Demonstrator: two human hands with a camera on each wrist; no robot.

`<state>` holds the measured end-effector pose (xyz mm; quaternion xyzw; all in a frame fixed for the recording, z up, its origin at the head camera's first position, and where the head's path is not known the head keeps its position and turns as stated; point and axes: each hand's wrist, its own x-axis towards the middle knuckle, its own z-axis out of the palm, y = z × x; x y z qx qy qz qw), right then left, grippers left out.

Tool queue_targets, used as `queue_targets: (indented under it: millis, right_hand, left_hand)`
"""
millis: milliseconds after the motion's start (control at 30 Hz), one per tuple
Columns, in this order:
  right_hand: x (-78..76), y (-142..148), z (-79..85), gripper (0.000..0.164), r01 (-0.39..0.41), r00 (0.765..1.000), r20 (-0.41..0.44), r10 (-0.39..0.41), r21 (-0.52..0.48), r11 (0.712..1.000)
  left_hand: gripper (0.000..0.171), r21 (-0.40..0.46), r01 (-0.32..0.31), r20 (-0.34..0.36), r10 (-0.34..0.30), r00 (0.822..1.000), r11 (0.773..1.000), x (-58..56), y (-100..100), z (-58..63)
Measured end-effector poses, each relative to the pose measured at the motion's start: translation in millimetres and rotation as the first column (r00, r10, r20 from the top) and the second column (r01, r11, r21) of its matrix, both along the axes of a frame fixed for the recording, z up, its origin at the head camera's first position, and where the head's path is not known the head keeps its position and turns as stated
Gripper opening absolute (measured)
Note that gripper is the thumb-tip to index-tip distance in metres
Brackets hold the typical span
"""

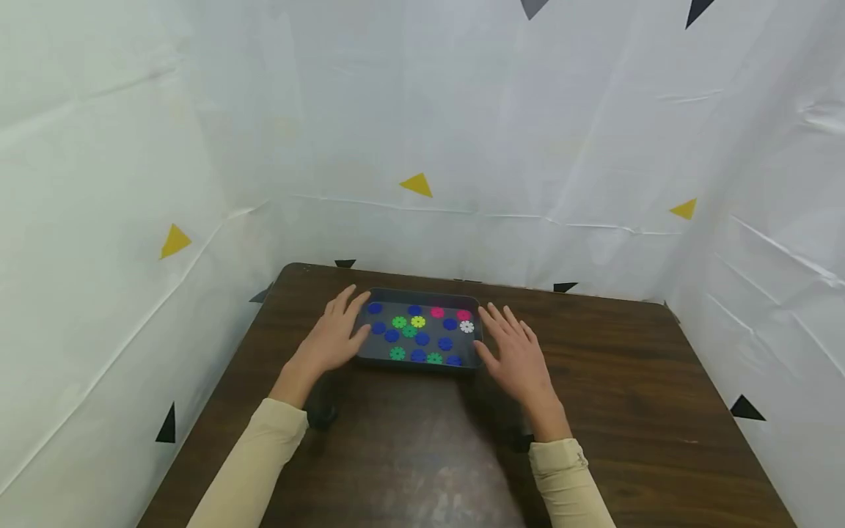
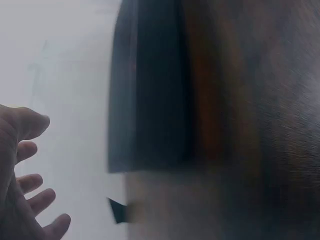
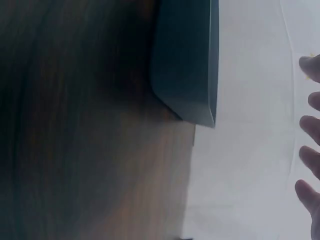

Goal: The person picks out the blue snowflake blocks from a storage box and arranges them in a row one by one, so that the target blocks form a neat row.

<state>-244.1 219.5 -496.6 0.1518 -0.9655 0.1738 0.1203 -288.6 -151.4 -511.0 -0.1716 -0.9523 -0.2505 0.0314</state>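
A dark rectangular tray (image 1: 422,296) stands on the table with several flat, notched plastic discs inside: blue (image 1: 445,343), green (image 1: 397,353), pink (image 1: 438,312), one yellow (image 1: 418,322) and one white (image 1: 466,327). At the tray's left end is my left hand (image 1: 331,334), fingers spread and holding nothing. My right hand (image 1: 518,359) is at the opposite end, its fingers likewise apart. In both wrist views the tray's outer wall (image 2: 162,90) stands apart from the fingers, though whether any fingertip touches the rim in the head view I cannot tell.
The brown wood-grain table (image 1: 627,389) has rounded far corners. White sheeting (image 1: 462,110) with yellow and black triangles hangs behind it and along both sides. The tray lies close to the table's far edge.
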Motion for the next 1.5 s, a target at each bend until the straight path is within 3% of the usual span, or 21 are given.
queue_targets:
  millis: [267, 433, 600, 700, 967, 1233, 1500]
  right_hand:
    - [-9.4, -11, -16.5, 0.057, 0.056, 0.994, 0.101, -0.048, -0.075, 0.996]
    - [-15.3, -17, -21.9, 0.045, 0.105, 0.972, 0.219, -0.087, -0.07, 0.992]
    - [-22.4, -22, -27.0, 0.041, 0.113, 0.957, 0.275, -0.094, -0.056, 0.992]
    - [-26.0, -26, -30.5, 0.039, 0.124, 0.95, 0.294, -0.103, -0.054, 0.991]
    - [-31.6, -32, -37.1, 0.036, 0.128, 0.938, 0.326, -0.116, -0.016, 0.992]
    - [-41.5, -37, -28.3, 0.033, 0.034, 0.941, 0.334, -0.061, 0.088, 0.996]
    - [-45.5, -47, -27.4, 0.038, 0.08, 0.92, 0.367, -0.14, 0.174, 0.981]
  left_hand:
    - [0.075, 0.191, -0.052, 0.192, 0.015, 0.981, 0.98, -12.1, -8, -39.1]
    - [0.077, 0.248, -0.087, 0.267, 0.018, 0.964, 0.965, -14.7, -6, -49.4]
    - [0.073, 0.279, -0.12, 0.291, 0.035, 0.956, 0.953, -15.1, -4, -54.6]
    - [0.07, 0.337, -0.147, 0.316, 0.035, 0.948, 0.93, -18.3, -3, -61.1]
    - [0.061, 0.5, -0.218, 0.349, 0.035, 0.937, 0.838, -26.5, -4, -77.4]
    - [0.054, 0.597, -0.255, 0.376, 0.016, 0.926, 0.76, -25.2, -16, -86.6]
    - [0.055, 0.596, -0.24, 0.391, -0.016, 0.92, 0.767, -22.3, -25, -89.1]
